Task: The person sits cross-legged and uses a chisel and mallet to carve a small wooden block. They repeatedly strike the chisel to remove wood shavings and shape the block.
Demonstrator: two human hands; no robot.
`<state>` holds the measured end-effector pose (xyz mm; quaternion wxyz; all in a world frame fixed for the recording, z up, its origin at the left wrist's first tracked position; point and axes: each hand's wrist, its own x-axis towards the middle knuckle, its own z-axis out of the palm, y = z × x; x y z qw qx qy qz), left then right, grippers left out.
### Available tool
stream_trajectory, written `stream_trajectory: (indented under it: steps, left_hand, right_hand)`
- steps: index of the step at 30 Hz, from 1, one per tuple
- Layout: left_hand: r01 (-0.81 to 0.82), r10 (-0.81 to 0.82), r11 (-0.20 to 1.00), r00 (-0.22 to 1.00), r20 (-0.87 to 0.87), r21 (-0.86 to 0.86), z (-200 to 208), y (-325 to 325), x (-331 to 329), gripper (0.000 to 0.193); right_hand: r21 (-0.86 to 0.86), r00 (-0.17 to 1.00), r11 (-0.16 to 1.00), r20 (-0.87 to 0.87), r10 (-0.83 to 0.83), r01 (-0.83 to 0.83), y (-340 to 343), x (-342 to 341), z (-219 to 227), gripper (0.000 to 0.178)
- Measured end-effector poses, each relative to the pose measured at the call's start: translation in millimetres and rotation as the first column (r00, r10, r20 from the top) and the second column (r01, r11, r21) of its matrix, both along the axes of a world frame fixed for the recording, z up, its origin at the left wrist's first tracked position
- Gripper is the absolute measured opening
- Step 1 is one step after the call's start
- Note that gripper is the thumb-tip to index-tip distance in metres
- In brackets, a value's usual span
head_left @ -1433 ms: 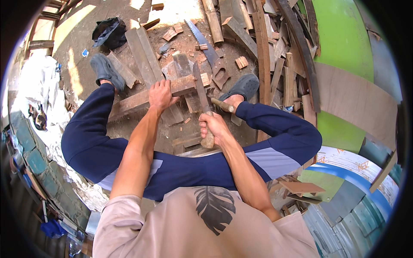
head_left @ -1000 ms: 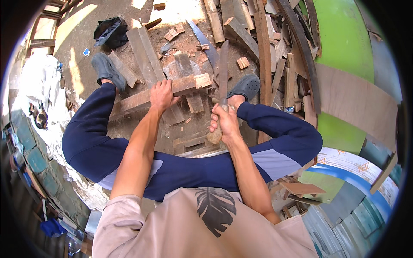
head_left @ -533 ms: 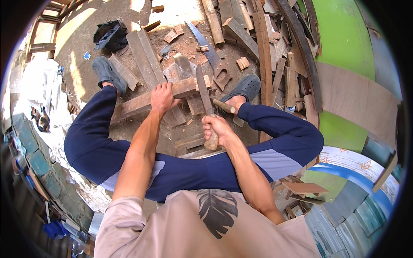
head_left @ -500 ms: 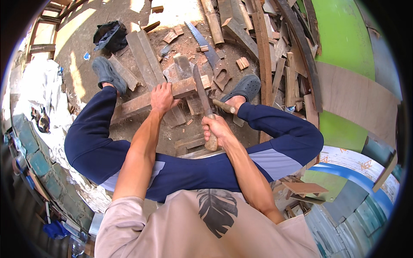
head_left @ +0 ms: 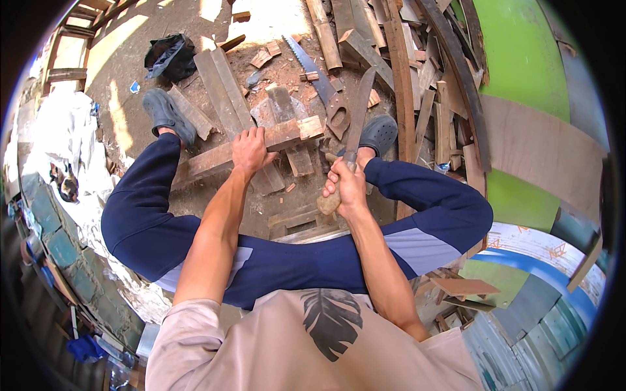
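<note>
My left hand (head_left: 251,150) is closed over the top of a squared wooden beam (head_left: 208,161), which slants between my feet. The beam's right end (head_left: 310,127) shows pale, freshly cut wood. A machete (head_left: 358,117) with a long, worn blade is in my right hand (head_left: 347,184), its fingers wrapped round the wooden handle (head_left: 328,203). The blade points away from me, to the right of the beam's end and apart from it in the picture. Beneath the beam lies a shorter wood block (head_left: 282,103). A wooden-handled tool is mostly hidden behind the machete.
A handsaw (head_left: 316,81) lies beyond the beam among wood chips (head_left: 262,57). Planks (head_left: 222,85) lie at the left, near a black bag (head_left: 171,57). Scrap timber (head_left: 433,98) is piled at the right. My grey clogs (head_left: 379,135) stand either side of the beam.
My right hand has moved right and slightly away from me with the machete. Its blade has swung right, off the beam's end, and now covers much of the wooden-handled tool. My left hand stays on the beam.
</note>
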<state>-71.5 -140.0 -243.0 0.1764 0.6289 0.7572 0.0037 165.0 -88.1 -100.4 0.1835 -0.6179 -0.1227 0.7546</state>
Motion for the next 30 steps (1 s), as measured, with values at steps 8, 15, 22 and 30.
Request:
stream_trajectory:
  steps: [8,15,22,30]
  left_hand:
    - [-0.009,0.009,1.000,1.000,-0.009,0.005,-2.1,-1.5,0.9,0.063]
    - [-0.014,0.014,1.000,1.000,0.006,0.018,-0.6,0.5,3.0,0.061]
    - [-0.022,0.022,1.000,1.000,0.012,0.008,-4.5,0.7,3.7,0.064]
    - [0.013,-0.013,1.000,1.000,-0.002,-0.022,-0.5,2.0,2.5,0.066]
  right_hand:
    - [0.052,0.996,0.995,0.027,0.088,-0.090,1.7,-6.6,10.0,0.009]
    - [-0.233,0.973,0.946,-0.104,0.205,-0.224,-8.1,-3.6,-8.6,0.009]
    - [-0.229,0.978,0.972,-0.184,-0.097,0.053,-12.5,-4.7,-2.4,0.009]
    - [-0.015,0.978,0.987,0.135,0.161,-0.161,-20.1,-17.7,-7.6,0.009]
